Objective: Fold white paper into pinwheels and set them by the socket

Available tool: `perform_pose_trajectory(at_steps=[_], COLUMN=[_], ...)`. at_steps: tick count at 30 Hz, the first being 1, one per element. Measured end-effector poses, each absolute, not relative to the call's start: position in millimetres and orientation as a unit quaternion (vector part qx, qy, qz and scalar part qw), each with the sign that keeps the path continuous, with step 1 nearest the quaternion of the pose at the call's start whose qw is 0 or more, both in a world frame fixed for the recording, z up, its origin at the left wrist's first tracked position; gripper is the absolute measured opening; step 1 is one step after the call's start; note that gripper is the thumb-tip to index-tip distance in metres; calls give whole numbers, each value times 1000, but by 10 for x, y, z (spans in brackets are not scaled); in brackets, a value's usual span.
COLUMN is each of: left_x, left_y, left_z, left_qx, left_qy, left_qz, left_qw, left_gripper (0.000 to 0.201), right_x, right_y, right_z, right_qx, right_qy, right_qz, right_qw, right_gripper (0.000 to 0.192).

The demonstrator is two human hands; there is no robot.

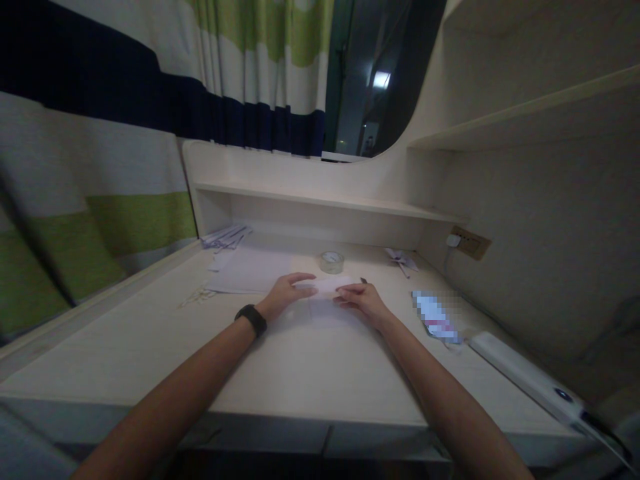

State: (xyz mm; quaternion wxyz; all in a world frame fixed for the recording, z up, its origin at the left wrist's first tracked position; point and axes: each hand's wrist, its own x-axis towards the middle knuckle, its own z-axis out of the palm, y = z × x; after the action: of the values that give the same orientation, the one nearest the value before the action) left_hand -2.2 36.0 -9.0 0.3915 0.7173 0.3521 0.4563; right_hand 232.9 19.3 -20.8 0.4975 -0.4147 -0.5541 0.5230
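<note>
Both my hands rest on a white sheet of paper (327, 287) lying in the middle of the pale desk (150, 347). My left hand (286, 292), with a black band on its wrist, presses the paper's left end with fingers curled over its folded edge. My right hand (361, 299) pinches the paper's right end. The paper looks partly folded, with a raised flap between the two hands. A roll of clear tape (331, 261) stands just behind the paper.
More white sheets (245, 273) and a stack of lined papers (225, 237) lie at the back left. A folded paper shape (401, 259) sits back right, near a wall socket (467, 242). A blurred card (435, 317) and a long white device (525, 373) lie at right. A shelf (325, 200) runs behind.
</note>
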Motion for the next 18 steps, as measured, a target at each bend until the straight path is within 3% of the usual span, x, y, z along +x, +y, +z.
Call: perform_pose_trajectory(at_steps=[8,14,18], left_x=[14,9,-7], left_y=[409,412,386], left_z=[-154,-157,-134], left_qx=[741,759,776], left_qy=[355,344,332], left_qz=[473,456,416], left_qw=[317,312,338], left_gripper=[27,32,43], right_x=[2301,2307,2333], right_y=[230,189,207], right_z=[-260,-159,-177], right_qx=[-417,-418,-440], right_qy=[-533,-465,-484], right_qz=[524,527,539], right_qw=[518,576,531], right_gripper=[32,54,36])
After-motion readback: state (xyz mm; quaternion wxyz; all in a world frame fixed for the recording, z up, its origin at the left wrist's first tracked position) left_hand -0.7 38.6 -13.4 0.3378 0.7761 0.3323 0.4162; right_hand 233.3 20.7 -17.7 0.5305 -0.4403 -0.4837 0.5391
